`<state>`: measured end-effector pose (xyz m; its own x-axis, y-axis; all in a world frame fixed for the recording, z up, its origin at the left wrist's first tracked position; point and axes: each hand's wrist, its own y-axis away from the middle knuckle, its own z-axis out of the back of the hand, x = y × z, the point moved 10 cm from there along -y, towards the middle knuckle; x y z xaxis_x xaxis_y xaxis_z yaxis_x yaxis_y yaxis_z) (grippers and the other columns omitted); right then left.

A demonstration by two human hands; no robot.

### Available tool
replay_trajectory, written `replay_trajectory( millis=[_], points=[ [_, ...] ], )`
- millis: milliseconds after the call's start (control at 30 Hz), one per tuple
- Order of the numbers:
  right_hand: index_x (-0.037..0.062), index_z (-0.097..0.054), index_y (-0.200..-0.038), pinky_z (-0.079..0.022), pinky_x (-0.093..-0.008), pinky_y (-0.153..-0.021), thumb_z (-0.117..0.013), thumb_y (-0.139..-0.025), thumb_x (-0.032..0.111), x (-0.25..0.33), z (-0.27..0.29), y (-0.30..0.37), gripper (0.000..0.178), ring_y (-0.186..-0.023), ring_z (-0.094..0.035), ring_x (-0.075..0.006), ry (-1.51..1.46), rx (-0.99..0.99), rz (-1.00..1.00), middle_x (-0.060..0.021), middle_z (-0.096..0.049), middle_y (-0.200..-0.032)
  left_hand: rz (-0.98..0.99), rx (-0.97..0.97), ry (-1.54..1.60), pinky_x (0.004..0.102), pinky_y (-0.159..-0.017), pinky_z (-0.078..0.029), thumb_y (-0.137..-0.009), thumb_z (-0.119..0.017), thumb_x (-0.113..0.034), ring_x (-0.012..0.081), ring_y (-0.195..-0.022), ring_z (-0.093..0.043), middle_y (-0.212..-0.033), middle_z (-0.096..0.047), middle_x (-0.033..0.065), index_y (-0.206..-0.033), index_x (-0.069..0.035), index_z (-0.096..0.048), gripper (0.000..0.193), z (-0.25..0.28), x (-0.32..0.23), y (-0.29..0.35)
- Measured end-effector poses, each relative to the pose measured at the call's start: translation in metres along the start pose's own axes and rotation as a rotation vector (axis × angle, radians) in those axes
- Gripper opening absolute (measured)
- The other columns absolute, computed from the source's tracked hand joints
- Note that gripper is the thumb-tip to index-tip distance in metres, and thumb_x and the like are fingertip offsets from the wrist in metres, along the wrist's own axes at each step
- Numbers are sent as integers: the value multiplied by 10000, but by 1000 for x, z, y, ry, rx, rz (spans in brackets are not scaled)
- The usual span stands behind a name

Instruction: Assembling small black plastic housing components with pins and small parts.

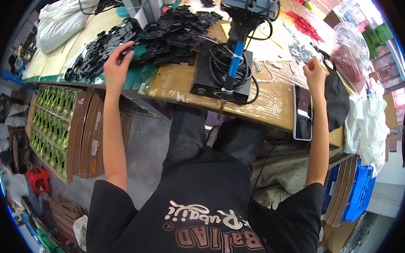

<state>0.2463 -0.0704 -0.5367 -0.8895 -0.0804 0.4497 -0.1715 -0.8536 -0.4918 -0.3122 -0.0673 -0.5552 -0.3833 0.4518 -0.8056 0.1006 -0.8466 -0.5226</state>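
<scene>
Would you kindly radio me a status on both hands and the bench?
Left hand at black parts pile, possibly holding a dark piece. Right hand curled near small silvery bits, contents unclear. Blue-handled tool between hands.

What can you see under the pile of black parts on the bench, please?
Green surface and brown tabletop show along the front edge of the pile of black parts; whatever lies beneath its middle is covered.

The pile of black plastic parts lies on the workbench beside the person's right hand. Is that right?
No, the hand is wrong: the head view shows the pile of black plastic parts lying on the workbench beside the person's left hand, not the right hand.
</scene>
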Motion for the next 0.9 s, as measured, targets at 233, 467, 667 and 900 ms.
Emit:
replay_trajectory(
  millis=[233,467,667,900],
  points=[
    [21,-545,-799,-447,-380,-630,-548,-682,110,-8,-23,13,147,-730,-584,-297,345,321,-24,-138,-602,-739,-123,-353,-5,216,-820,-410,-823,-546,-37,107,-909,-540,-1048,-574,72,-1075,6,-550,256,41,-51,20],
    [-3,-605,-861,-455,-281,-572,-634,-675,48,-27,-42,12,195,-633,-588,-163,58,521,-102,-89,-603,-676,-11,-526,294,243,-757,-456,-840,-507,-33,135,-858,-554,-974,-575,101,-1118,16,-500,282,78,-67,55],
    [-26,-596,-773,-433,-235,-500,-650,-641,-2,-34,-63,3,144,-542,-546,-111,-37,695,-119,-64,-584,-610,351,-236,494,237,-700,-490,-812,-527,-21,139,-794,-577,-962,-573,103,-1116,17,-486,309,24,-47,103],
    [-23,-563,-760,-439,-243,-522,-571,-711,40,-40,-43,22,80,-554,-546,-132,17,637,-230,-76,-570,-625,608,125,703,142,-616,-373,-759,-591,24,19,-677,-488,-766,-560,-12,-1094,-13,-518,345,-66,-57,146]
  ],
)
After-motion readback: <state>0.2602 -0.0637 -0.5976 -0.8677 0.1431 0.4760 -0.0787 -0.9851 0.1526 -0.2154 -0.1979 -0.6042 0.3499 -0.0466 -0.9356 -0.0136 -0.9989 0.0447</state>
